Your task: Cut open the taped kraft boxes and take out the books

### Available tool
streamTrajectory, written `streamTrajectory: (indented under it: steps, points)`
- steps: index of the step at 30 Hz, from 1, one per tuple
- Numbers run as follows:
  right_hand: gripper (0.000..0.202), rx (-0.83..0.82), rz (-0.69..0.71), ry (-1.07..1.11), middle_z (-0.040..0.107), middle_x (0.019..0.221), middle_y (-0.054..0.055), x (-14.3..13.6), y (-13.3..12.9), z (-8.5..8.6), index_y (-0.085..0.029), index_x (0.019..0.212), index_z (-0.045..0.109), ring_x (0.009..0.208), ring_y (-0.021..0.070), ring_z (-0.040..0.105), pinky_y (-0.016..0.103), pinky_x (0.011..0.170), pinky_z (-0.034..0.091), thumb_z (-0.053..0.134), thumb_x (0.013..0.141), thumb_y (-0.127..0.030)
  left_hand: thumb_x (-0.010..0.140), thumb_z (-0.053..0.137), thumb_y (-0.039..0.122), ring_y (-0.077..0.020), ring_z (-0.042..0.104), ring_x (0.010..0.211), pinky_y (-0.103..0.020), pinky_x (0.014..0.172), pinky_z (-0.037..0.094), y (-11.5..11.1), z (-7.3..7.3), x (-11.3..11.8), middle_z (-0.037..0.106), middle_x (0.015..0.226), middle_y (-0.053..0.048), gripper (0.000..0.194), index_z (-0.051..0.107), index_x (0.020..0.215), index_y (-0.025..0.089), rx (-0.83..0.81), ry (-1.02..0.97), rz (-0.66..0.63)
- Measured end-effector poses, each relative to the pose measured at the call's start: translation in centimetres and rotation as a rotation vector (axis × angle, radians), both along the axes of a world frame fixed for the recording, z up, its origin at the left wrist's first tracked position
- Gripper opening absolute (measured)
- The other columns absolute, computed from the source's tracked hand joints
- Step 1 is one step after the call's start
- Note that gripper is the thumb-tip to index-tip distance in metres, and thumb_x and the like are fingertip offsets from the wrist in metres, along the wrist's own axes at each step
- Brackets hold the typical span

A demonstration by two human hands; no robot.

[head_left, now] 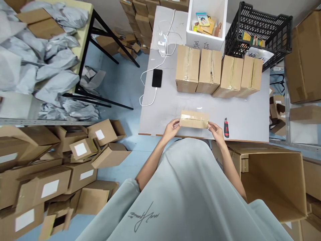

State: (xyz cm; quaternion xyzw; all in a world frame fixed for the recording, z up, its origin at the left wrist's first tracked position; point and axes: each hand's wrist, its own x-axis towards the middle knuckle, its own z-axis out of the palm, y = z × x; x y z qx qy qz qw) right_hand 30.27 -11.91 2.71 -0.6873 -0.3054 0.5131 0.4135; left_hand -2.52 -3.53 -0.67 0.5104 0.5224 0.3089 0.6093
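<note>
**Small carton [194,119] held at both ends**

Your left hand [172,128] has its fingers on the left end of the carton, and your right hand [216,131] has its fingers on the right end. So the carton lies between them, and its long axis goes from one hand to the other, nearly parallel with the front edge of the tabletop [165,110]. Neither hand is nearer; both are touching. The carton is close to this edge, but I cannot tell whether it rests on the surface or is slightly lifted. Shiny tape [186,116] is on its upper side. The cutter [226,129] lies just beside your right hand, and four taped cartons [210,70] stand farther away, beyond the small one.
</note>
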Motion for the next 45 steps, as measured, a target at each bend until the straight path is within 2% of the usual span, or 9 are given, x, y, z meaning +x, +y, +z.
streamTrajectory:
  steps: [9, 12, 17, 20, 24, 29, 32, 38, 45]
  points:
    - [0.09, -0.092, -0.007, -0.033, 0.056, 0.176, 0.021, -0.9, -0.9, -5.1, -0.021, 0.161, 0.063, 0.157, 0.0393, 0.061, 0.059, 0.128, 0.053, 0.079, 0.085, -0.066, 0.092, 0.07, 0.02, -0.0331, 0.07, 0.147, -0.053, 0.13, 0.054, -0.6, -3.7, 0.8, 0.057, 0.173, -0.022, 0.075, 0.054, 0.165, 0.016, -0.186, 0.084, 0.055]
    - [0.084, -0.133, 0.014, -0.052, 0.06, 0.173, 0.019, -1.0, -0.5, -6.8, -0.023, 0.161, 0.063, 0.155, 0.038, 0.061, 0.063, 0.127, 0.051, 0.074, 0.086, -0.06, 0.084, 0.069, 0.014, -0.0358, 0.072, 0.144, -0.055, 0.128, 0.055, 0.0, -4.8, 1.4, 0.057, 0.174, -0.021, 0.078, 0.059, 0.162, 0.015, -0.225, 0.14, 0.023]
    - [0.079, -0.12, 0.057, -0.067, 0.071, 0.163, 0.011, -2.2, 0.2, -8.5, -0.027, 0.158, 0.068, 0.149, 0.0349, 0.066, 0.063, 0.134, 0.044, 0.073, 0.083, -0.054, 0.075, 0.069, 0.01, -0.04, 0.074, 0.139, -0.057, 0.124, 0.058, 0.4, -5.8, 2.4, 0.072, 0.157, -0.021, 0.074, 0.07, 0.149, 0.012, -0.242, 0.16, -0.024]
    - [0.082, -0.106, 0.047, -0.088, 0.07, 0.163, 0.012, -2.6, 0.3, -8.3, -0.025, 0.157, 0.069, 0.155, 0.039, 0.061, 0.064, 0.135, 0.042, 0.075, 0.081, -0.057, 0.076, 0.071, 0.011, -0.0391, 0.07, 0.145, -0.056, 0.126, 0.056, 0.3, -5.5, 2.2, 0.076, 0.15, -0.018, 0.069, 0.073, 0.145, 0.014, -0.211, 0.16, -0.027]
    - [0.088, -0.056, 0.034, -0.099, 0.064, 0.169, 0.012, -2.3, -0.4, -6.4, -0.024, 0.16, 0.067, 0.161, 0.0383, 0.055, 0.061, 0.134, 0.046, 0.078, 0.081, -0.061, 0.085, 0.074, 0.02, -0.035, 0.062, 0.155, -0.053, 0.13, 0.054, 0.0, -4.3, 1.0, 0.071, 0.159, -0.015, 0.063, 0.072, 0.148, 0.019, -0.141, 0.137, -0.001]
    - [0.088, 0.03, 0.039, -0.078, 0.065, 0.169, 0.012, -1.9, -0.7, -3.1, -0.023, 0.16, 0.069, 0.157, 0.0364, 0.06, 0.058, 0.135, 0.047, 0.08, 0.085, -0.067, 0.091, 0.071, 0.022, -0.0325, 0.073, 0.141, -0.054, 0.125, 0.059, -0.1, -3.6, 0.2, 0.068, 0.161, -0.017, 0.058, 0.071, 0.148, 0.018, -0.064, 0.052, 0.038]
    - [0.092, 0.008, 0.036, -0.075, 0.066, 0.168, 0.011, -2.1, -0.5, -2.4, -0.025, 0.16, 0.07, 0.156, 0.0371, 0.062, 0.059, 0.136, 0.046, 0.084, 0.082, -0.071, 0.089, 0.069, 0.019, -0.0318, 0.074, 0.139, -0.053, 0.123, 0.061, -0.3, -3.9, 0.3, 0.071, 0.157, -0.017, 0.057, 0.071, 0.146, 0.018, -0.104, 0.041, 0.041]
    - [0.094, -0.122, 0.038, -0.035, 0.066, 0.168, 0.016, -2.6, -0.5, -4.1, -0.021, 0.157, 0.071, 0.154, 0.0402, 0.064, 0.061, 0.136, 0.045, 0.088, 0.078, -0.069, 0.085, 0.069, 0.017, -0.0339, 0.071, 0.146, -0.057, 0.131, 0.053, -1.2, -5.5, 0.2, 0.07, 0.159, -0.018, 0.058, 0.071, 0.143, 0.017, -0.179, 0.071, 0.036]
    - [0.096, -0.206, -0.008, -0.019, 0.06, 0.172, 0.023, -3.6, -0.9, -6.1, -0.017, 0.165, 0.062, 0.161, 0.0395, 0.058, 0.064, 0.135, 0.043, 0.086, 0.082, -0.059, 0.082, 0.076, 0.019, -0.0378, 0.075, 0.14, -0.061, 0.125, 0.057, -2.0, -7.1, 0.3, 0.066, 0.163, -0.023, 0.066, 0.069, 0.147, 0.015, -0.262, 0.136, 0.051]
